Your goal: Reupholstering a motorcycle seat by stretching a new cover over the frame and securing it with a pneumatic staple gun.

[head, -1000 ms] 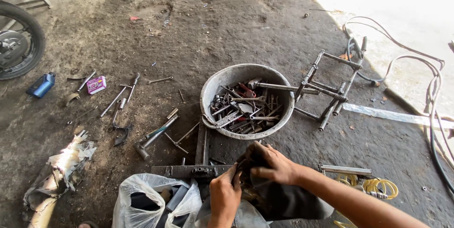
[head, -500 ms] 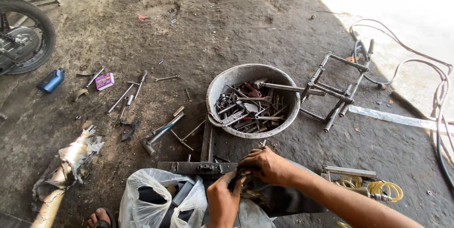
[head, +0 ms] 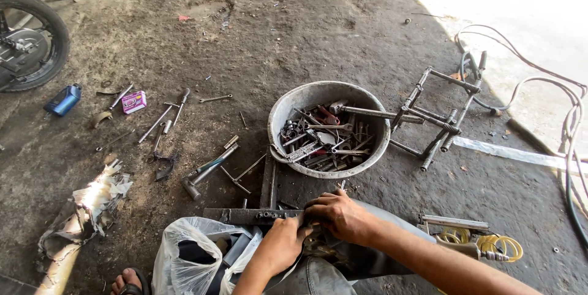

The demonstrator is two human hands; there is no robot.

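A grey metal basin [head: 331, 128], filled with spanners and other loose tools, is taken as the landmark. Far to the left of the basin, a motorcycle wheel [head: 27, 38] is seen, with a blue bottle [head: 63, 100] and a small pink box [head: 133, 101] nearer. Between these and the basin, rods, sockets and a hammer [head: 205, 169] are scattered on the dirt floor. Below the basin and to its left, a white plastic bag [head: 193, 252] is spread open. Just below the basin, a dark flat steel bar [head: 248, 215] is laid across the person's lap. Its right end is gripped by the left hand [head: 283, 247], fingers closed around it. The right hand [head: 343, 215] is curled tightly over the same end; what lies under it cannot be told. To the right of the basin, a welded tube frame [head: 438, 111] and hoses [head: 563, 123] are lying.

A slip is judged possible: the bar is held at 1 end only, so it could tip off the lap and strike the sandalled foot [head: 125, 281].
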